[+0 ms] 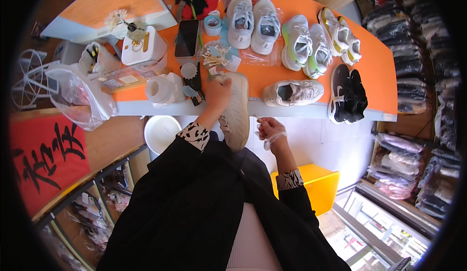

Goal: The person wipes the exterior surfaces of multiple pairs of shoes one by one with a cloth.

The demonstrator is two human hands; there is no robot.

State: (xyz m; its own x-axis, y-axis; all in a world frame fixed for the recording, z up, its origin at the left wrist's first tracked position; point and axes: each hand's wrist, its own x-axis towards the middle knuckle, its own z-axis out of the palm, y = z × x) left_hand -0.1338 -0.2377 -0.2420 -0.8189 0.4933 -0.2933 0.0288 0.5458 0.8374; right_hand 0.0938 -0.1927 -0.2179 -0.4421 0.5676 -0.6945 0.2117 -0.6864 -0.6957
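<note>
My left hand (219, 94) grips a light beige sneaker (237, 114) near the table's front edge, with its sole turned towards my right side. Between the fingertips of my right hand (270, 129), in a clear plastic glove, is a small thin stick, perhaps a cotton swab (257, 118); it is apart from the sneaker. Its likely mate, a beige sneaker (304, 91), lies at the table edge to the right. Behind my left hand stands a container of cotton swabs (216, 56). An open white jar (159, 89) is to the left.
The orange table (375, 57) also bears white sneakers (240, 23), green-trimmed sneakers (296, 44), yellow-trimmed sneakers (334, 30), black shoes (341, 94), a phone (187, 38) and a blue tape roll (212, 25). Below are a white bucket (162, 134) and a yellow bin (323, 190).
</note>
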